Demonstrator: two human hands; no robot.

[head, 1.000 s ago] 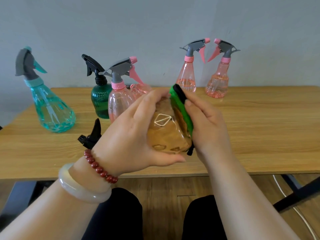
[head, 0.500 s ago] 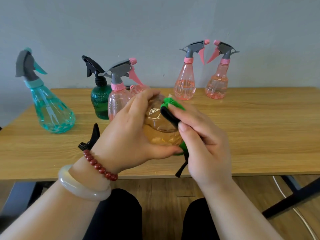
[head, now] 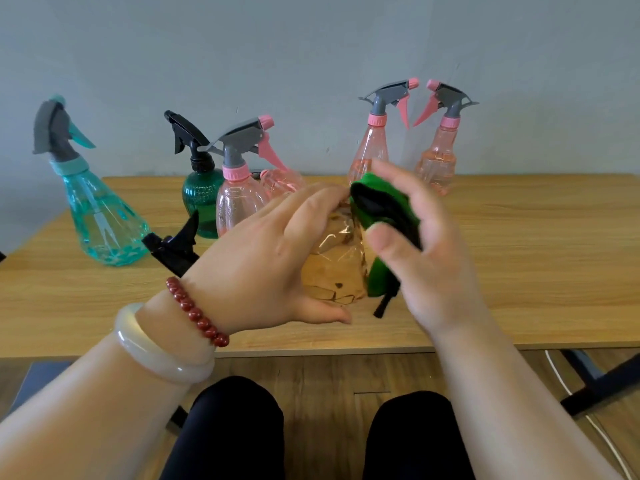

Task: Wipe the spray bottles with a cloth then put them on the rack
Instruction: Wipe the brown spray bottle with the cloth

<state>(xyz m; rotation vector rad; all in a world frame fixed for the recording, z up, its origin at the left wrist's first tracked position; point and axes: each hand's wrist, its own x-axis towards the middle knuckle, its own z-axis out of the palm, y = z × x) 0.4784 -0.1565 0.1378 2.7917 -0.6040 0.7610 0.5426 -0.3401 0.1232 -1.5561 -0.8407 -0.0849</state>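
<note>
Left hand (head: 263, 258) grip clamped round amber spray bottle (head: 337, 271) above the table's (head: 519, 254) near edge, right hand (head: 433, 265) pinching green cloth (head: 384, 209) against its side; best rotate bottle so cloth reaches every facet.

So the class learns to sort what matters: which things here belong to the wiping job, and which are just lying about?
Job: amber spray bottle in the left hand; green cloth in the right hand; waiting teal spray bottle, dark green spray bottle, near pink spray bottle, far-left pink spray bottle, far-right pink spray bottle.
Not part of it: white floor cable; bead bracelet.
</note>
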